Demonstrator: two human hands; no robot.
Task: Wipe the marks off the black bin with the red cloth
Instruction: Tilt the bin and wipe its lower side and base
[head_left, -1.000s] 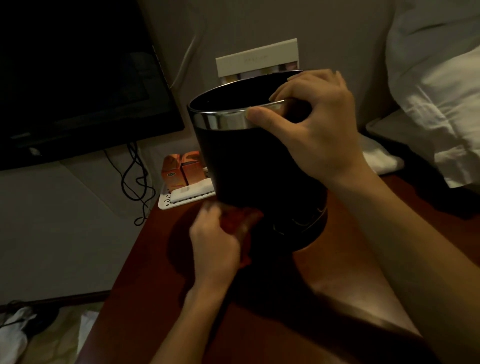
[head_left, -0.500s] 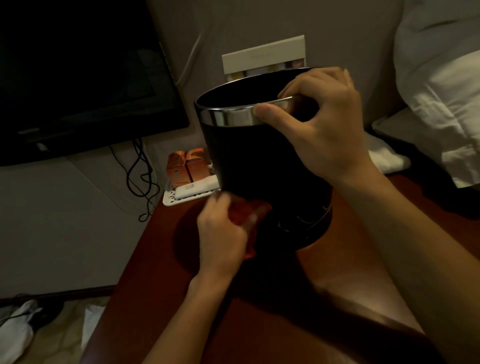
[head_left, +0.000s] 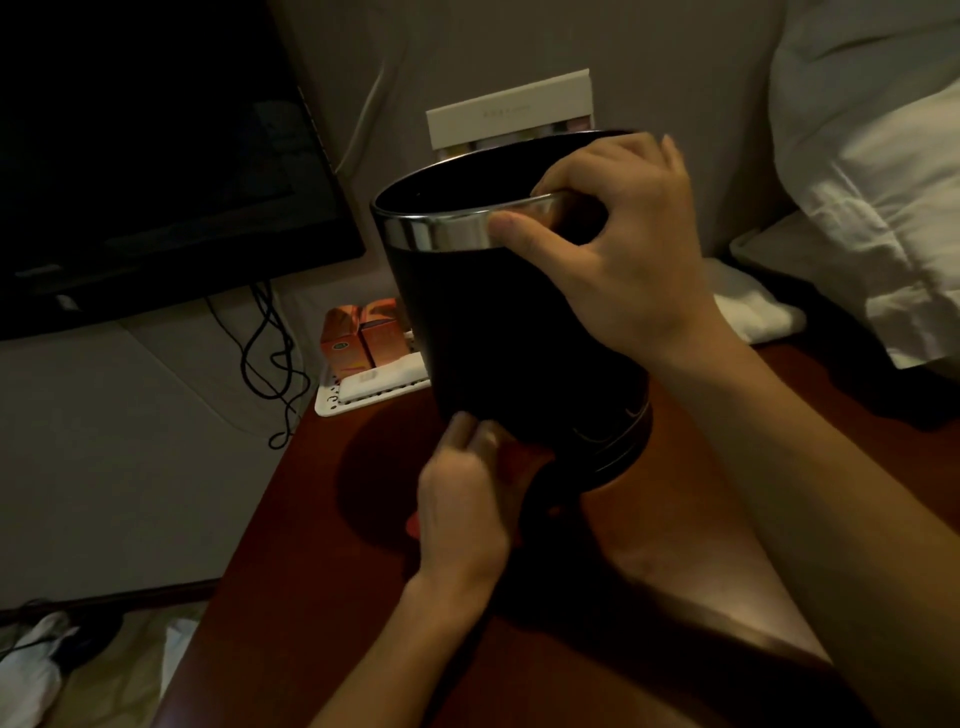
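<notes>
A black bin (head_left: 514, 332) with a silver band round its rim stands tilted on the dark red table (head_left: 322, 571). My right hand (head_left: 618, 249) grips the rim at its near right side, thumb on the silver band, fingers inside. My left hand (head_left: 462, 504) holds the red cloth (head_left: 519, 457) against the lower left of the bin's wall, near its base. Most of the cloth is hidden by the hand. The light is dim and no marks show on the bin.
A white tray (head_left: 332, 402) with orange packets (head_left: 358, 338) lies behind the bin at the table's back left corner. A dark screen (head_left: 156, 156) and cables (head_left: 270, 358) are at the left. White bedding (head_left: 872, 166) lies at the right, and a white folded towel (head_left: 753, 312).
My left hand with the cloth has slid along the bin's lower wall, up and slightly right. The right hand keeps its grip on the rim.
</notes>
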